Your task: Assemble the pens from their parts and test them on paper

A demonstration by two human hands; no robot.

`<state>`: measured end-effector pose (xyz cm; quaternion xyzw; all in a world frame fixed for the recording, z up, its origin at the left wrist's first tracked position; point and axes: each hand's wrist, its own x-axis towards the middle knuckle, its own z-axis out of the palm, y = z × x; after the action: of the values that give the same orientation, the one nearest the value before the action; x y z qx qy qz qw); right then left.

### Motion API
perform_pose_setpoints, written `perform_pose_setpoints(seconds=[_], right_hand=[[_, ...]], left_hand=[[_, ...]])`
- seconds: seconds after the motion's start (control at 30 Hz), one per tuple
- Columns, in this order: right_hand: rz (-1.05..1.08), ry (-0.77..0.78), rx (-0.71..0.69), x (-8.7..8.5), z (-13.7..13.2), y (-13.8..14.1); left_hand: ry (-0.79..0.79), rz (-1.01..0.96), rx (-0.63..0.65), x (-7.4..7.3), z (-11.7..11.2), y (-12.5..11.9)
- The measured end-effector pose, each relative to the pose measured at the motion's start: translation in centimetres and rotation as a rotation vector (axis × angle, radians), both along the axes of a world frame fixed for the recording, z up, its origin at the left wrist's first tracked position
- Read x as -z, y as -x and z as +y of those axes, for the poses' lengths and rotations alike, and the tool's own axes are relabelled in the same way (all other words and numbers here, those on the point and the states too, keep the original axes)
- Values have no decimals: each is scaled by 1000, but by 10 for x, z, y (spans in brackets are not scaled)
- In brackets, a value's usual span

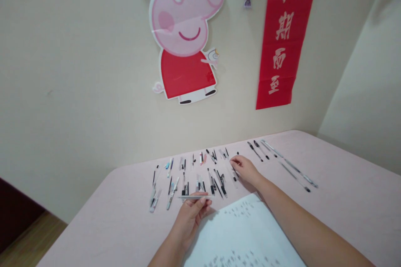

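Many pens, caps and clear pen barrels (188,175) lie spread in rows across a pink table (344,200). My left hand (192,212) pinches a clear pen barrel (196,196) held sideways just above the near row. My right hand (246,169) reaches further back, its fingertips closed on a small pen part (234,170) among the loose pieces. A white sheet of paper (241,233) with faint writing lies between my forearms.
Several assembled black pens (282,160) lie at the right end of the rows. The table stands against a cream wall bearing a cartoon pig cutout (184,37) and a red banner (285,37). Wooden floor (25,242) shows at the lower left.
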<state>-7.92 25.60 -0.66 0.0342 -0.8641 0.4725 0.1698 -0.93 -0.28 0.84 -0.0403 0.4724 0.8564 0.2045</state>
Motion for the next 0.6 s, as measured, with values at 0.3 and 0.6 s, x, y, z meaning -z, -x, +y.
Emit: perform_pose_setpoints(seconds=[0.3,0.6], right_hand=[[4,-595,215,40,42,33],[-80,-682,99,32,36,48]], left_hand=[[30,-13,3,-2,1,-1],[14,4,35,-1,0,-2]])
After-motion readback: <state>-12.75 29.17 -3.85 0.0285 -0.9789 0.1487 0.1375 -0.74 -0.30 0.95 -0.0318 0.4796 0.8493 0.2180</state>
